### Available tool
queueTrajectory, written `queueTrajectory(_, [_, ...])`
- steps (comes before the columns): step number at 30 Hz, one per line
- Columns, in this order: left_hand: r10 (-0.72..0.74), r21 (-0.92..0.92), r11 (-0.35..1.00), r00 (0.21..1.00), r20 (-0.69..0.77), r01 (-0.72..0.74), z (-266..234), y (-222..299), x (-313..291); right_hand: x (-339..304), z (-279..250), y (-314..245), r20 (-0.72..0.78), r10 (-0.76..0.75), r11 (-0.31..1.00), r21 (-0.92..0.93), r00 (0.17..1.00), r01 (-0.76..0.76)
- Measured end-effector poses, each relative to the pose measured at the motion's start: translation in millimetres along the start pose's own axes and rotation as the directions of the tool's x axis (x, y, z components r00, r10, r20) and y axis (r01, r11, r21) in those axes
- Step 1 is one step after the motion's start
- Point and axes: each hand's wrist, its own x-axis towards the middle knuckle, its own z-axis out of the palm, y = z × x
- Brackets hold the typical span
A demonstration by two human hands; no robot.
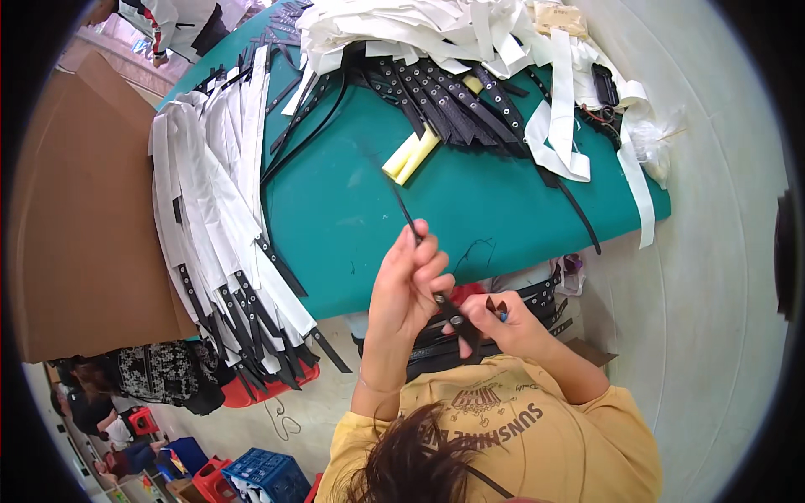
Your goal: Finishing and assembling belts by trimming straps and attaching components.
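Note:
Over the near edge of the table, my left hand point(411, 277) is closed around a black strap, whose thin end sticks up past the fingertips. Below that hand, a wider piece of the black strap point(457, 324) with metal eyelets slants toward my right hand point(513, 329). The right thumb and fingers pinch it. Also in the right hand is a small pointed tool point(495, 308) with dark tips and a bit of blue, which looks like thread snips. Two pale yellow rolls point(411, 157) lie on the table beyond my left hand.
Black eyelet straps point(453, 105) and white strips point(419, 29) are heaped along the far side of the green table point(335, 210). More white strips point(205, 193) hang over the left edge beside a cardboard box point(96, 210). Black straps point(537, 306) also lie below the table edge.

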Motion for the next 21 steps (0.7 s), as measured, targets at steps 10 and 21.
queueTrajectory(10, [-0.628,0.025,0.766,0.741,0.238,0.642,-9.8,-6.2,-15.2,51.0,-31.1,-50.5,-0.373,-0.431,0.894,-0.057,0.821,0.444])
queueTrajectory(21, [-0.667,0.203,0.742,0.735,0.124,0.639,-7.6,-17.7,-18.1,40.5,-23.8,-56.7,-0.3,-0.494,0.86,-0.035,0.816,0.508])
